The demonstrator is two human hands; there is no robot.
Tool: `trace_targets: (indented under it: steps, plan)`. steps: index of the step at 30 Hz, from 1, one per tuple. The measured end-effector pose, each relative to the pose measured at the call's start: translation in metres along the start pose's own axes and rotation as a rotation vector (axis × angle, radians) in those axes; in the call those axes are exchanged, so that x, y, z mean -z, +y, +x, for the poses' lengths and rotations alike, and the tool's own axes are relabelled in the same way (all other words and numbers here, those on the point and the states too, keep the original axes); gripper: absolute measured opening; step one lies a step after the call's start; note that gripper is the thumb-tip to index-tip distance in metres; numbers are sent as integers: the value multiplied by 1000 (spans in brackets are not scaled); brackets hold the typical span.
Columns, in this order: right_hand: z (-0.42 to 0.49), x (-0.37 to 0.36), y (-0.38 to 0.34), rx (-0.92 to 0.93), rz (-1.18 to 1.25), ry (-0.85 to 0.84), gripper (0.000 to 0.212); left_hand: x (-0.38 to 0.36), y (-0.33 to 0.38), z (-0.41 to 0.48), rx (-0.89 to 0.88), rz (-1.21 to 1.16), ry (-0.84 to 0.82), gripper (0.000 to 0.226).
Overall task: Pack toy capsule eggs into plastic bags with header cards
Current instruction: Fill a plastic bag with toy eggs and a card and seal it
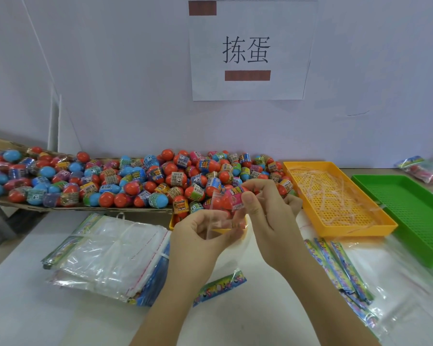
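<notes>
Many eggs unpacked, one bag being filled

Nearest on the bench [260, 308], a loose header card [219, 288] is seen between the forearms, with a stack of empty plastic bags [110, 255] to the left and more carded bags [345, 275] to the right. Above these, a clear bag [225, 221] is held open by the left hand [200, 236], its grip pinched on the film, while a pink-banded egg [235, 198] is clamped in the right hand [268, 221] at the bag's mouth. How many eggs already lie inside cannot be told. Beyond, a large heap of eggs [135, 178] is left, and a few packed bags [425, 168] lie blurred at far right, so the work is judged far from finished.
</notes>
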State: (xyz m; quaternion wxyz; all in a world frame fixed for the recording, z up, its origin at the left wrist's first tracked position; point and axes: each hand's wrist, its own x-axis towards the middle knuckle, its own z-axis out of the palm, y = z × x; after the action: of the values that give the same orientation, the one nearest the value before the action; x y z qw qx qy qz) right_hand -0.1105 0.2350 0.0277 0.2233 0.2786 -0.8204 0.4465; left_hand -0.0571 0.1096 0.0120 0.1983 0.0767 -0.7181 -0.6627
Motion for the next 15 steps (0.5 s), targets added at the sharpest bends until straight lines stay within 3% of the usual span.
trace_targets:
  steps: [5, 10, 15]
  plan:
    - [0, 3, 0, -25, -69, 5, 18, 0, -1, 1, -33, 35, 26, 30]
    - [0, 2, -2, -38, -125, -4, 20, 1, -6, 1, -52, 108, 39, 33]
    - [1, 0, -3, -125, 13, 44, 13, 0, -8, 1, -77, 120, 38, 33]
